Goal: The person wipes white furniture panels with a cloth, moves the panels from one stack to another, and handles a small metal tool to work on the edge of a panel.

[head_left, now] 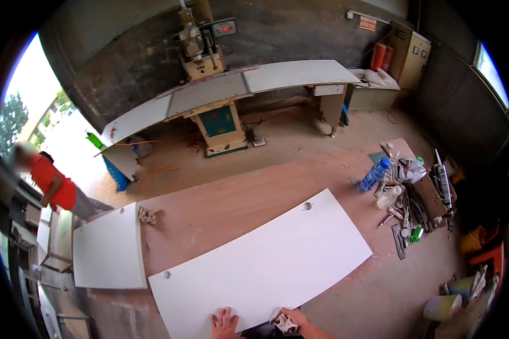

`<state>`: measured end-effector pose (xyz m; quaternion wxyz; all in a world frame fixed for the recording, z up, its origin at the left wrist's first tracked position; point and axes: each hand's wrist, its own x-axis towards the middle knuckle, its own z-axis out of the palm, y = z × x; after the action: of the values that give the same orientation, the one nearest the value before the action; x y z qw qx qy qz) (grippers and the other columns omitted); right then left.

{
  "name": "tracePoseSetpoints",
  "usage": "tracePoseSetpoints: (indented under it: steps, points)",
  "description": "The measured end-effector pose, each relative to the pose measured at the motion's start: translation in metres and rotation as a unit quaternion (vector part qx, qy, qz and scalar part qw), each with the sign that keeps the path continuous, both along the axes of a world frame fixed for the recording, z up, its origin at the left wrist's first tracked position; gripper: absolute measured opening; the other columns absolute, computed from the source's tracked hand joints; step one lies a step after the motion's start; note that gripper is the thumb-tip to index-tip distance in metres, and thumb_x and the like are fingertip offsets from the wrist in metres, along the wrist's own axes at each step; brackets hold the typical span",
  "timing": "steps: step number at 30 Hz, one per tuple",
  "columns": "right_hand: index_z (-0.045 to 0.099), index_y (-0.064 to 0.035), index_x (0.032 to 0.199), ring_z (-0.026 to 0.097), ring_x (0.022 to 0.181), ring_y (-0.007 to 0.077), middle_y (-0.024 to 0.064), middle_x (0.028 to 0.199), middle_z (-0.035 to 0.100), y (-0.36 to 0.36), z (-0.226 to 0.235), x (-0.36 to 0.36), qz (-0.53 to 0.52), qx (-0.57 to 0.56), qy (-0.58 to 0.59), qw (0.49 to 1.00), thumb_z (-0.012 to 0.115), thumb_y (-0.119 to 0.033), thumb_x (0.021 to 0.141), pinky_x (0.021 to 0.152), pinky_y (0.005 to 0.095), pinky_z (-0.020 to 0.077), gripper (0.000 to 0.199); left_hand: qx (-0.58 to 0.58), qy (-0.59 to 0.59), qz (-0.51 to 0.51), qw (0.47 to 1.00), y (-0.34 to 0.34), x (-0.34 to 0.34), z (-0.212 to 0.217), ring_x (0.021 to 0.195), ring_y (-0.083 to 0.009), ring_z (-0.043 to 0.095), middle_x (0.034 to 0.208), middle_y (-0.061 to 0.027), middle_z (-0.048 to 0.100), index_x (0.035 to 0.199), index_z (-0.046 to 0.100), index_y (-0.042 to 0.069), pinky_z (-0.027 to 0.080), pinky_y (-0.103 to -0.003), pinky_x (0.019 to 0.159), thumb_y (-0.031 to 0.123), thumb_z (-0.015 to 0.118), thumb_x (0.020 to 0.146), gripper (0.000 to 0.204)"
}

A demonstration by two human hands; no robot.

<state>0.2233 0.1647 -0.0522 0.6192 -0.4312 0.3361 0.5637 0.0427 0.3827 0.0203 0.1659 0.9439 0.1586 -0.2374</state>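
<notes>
A long white panel (260, 254) with a round hole near each far corner lies on the dusty reddish-brown workbench (209, 198) before me. My left hand (224, 324) rests flat on the panel's near edge, fingers spread. Just to its right, my right hand (297, 320) grips a crumpled whitish cloth (284, 321) at the same edge. A smaller white panel (110, 248) with one hole lies on the bench to the left. Beside its far corner sits a crumpled beige rag (149, 215).
At the bench's right end, a blue-capped bottle (374, 175) stands by a heap of hand tools (415, 195) and a caulking gun (442, 179). Cans (442, 308) stand at lower right. Beyond is a machine (201, 51) with a long table (300, 76). A person in orange (54, 181) stands far left.
</notes>
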Motion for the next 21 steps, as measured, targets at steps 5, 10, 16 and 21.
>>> tracePoseSetpoints:
  steps: [5,10,16,21]
  points:
    - [0.061,0.0062,0.110,0.066,0.087,0.0193,0.0111,0.099,0.067,0.007,0.089,0.024,0.057,0.122,-0.175,0.975,0.064,-0.018,0.092,0.072,0.0358,0.0542,0.031,0.145,-0.121,-0.014,0.982,0.035,-0.019,0.050,0.131,-0.0424,0.037,0.141,-0.0233,0.039,0.127,0.052,0.003,0.033,-0.054,0.106,0.029,0.064,0.079,0.056]
    - [0.059,-0.0018,0.124,0.064,0.094,0.0175,0.0084,0.108,0.066,0.021,0.172,0.079,0.098,0.290,-0.290,0.907,0.063,-0.006,0.089,0.084,0.0290,0.0501,0.036,0.136,-0.257,0.121,0.949,0.083,0.021,0.191,0.098,-0.0336,0.066,0.103,-0.0155,0.068,0.103,0.066,0.007,0.052,-0.043,0.083,0.010,0.065,0.071,0.032]
    - [0.066,-0.0014,0.113,0.065,0.089,0.0184,0.0084,0.102,0.068,-0.032,0.133,0.080,0.038,0.059,-0.321,0.944,0.061,-0.001,0.085,0.079,0.0314,0.0522,0.029,0.021,-0.227,0.214,0.950,0.159,0.081,0.240,0.079,-0.0353,0.065,0.085,-0.0181,0.066,0.089,0.066,0.003,0.049,-0.042,0.071,0.022,0.074,0.074,0.025]
    - [0.066,0.0005,0.105,0.066,0.081,0.0207,0.0080,0.092,0.068,-0.076,0.087,0.055,-0.030,-0.080,-0.267,0.960,0.064,-0.001,0.080,0.071,0.0329,0.0529,0.025,0.025,-0.209,0.265,0.941,0.241,0.094,0.165,0.070,-0.0325,0.063,0.075,-0.0178,0.063,0.078,0.066,0.001,0.047,-0.040,0.064,0.034,0.072,0.077,0.033]
